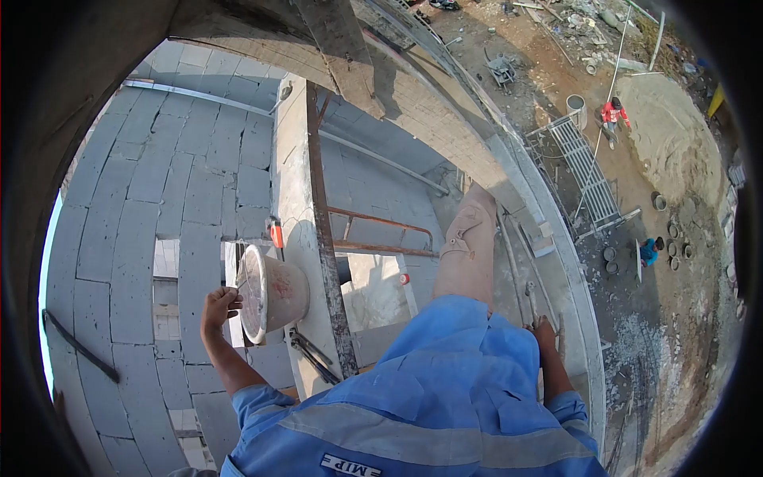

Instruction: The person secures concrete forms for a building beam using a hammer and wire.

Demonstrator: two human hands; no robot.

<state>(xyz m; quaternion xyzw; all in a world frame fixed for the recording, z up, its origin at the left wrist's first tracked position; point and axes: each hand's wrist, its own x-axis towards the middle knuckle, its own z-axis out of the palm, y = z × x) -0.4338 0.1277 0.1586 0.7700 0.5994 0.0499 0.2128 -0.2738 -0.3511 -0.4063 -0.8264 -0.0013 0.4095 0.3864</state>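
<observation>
2 hands in view. Left forearm (229,359) bare, angled outward; left hand (220,306), fingers curled. Right forearm (554,372) bare, close beside the torso (405,397); right hand (545,332), finger closure not determinable.

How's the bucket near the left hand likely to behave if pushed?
The bucket may tip off, since it stands on a narrow ledge. Being round, it could then roll. It looks like plastic, so probably flexes slightly.
</observation>
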